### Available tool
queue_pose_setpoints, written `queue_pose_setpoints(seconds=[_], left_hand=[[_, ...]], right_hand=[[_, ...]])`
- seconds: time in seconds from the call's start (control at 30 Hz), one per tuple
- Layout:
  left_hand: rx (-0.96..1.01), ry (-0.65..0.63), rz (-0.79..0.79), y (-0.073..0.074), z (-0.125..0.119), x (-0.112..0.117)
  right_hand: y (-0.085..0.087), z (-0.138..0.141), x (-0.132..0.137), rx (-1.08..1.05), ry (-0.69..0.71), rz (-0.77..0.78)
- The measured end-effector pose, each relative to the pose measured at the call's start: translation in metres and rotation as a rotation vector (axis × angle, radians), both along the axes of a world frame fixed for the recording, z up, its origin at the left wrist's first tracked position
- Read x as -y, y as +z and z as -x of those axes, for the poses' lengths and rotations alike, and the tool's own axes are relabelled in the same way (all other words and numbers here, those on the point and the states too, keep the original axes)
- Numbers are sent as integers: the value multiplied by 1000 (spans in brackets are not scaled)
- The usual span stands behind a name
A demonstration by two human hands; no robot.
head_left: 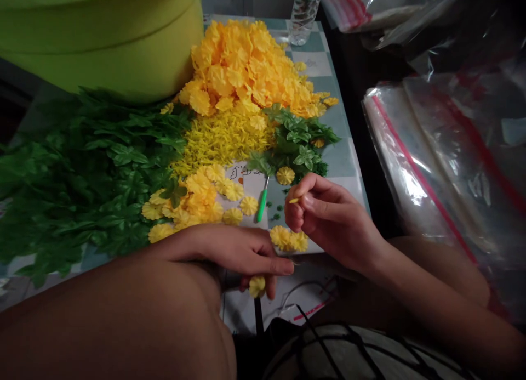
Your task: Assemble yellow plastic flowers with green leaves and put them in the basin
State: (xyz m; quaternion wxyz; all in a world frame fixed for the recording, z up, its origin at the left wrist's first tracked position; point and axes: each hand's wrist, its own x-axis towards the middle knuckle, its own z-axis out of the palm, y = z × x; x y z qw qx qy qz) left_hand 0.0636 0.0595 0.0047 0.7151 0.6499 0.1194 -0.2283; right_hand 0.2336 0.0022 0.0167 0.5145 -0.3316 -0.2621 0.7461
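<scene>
My right hand [329, 218] pinches a small yellow sliver [293, 200] between thumb and fingertips, above the checked tabletop [316, 64]. Just below it lie two yellow fabric flowers [287, 238]. My left hand [236, 253] rests at the near table edge, its fingers curled around another yellow fabric flower [257, 286]. Between my hands, a green-handled crochet hook [262, 202] lies on a printed paper sheet [246, 191]. Loose yellow flowers [197, 191] are heaped beyond my left hand.
Beyond the hands are a heap of orange fabric flowers [242, 67], yellow fringe pieces [222, 141], and green plastic leaves [86, 171]. A lime-green round box [102, 40] stands far left, a water bottle [304, 12] at the back, and plastic zip bags [435, 171] at right.
</scene>
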Motion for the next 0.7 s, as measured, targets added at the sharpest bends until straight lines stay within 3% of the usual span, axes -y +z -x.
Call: queue_pose_setpoints(seconds=[0.07, 0.17, 0.23, 0.37, 0.43, 0.53, 0.7], left_hand=[[8, -66, 79, -3, -1, 1], [77, 28, 41, -9, -2, 2], [102, 228, -21, -11, -1, 2], [101, 803, -146, -2, 6, -1], [106, 970, -180, 5, 10, -2], [119, 1077, -227, 12, 14, -2], [158, 1100, -267, 12, 15, -1]], right_hand=[[-2, 0, 2, 40, 2, -58], [-4, -2, 3, 122, 10, -141], [-5, -4, 3, 198, -4, -180], [-5, -8, 0, 398, -100, -308], [-6, -9, -2, 477, -128, -360], [-8, -8, -2, 516, -95, -363], [-8, -3, 2, 572, -28, -371]])
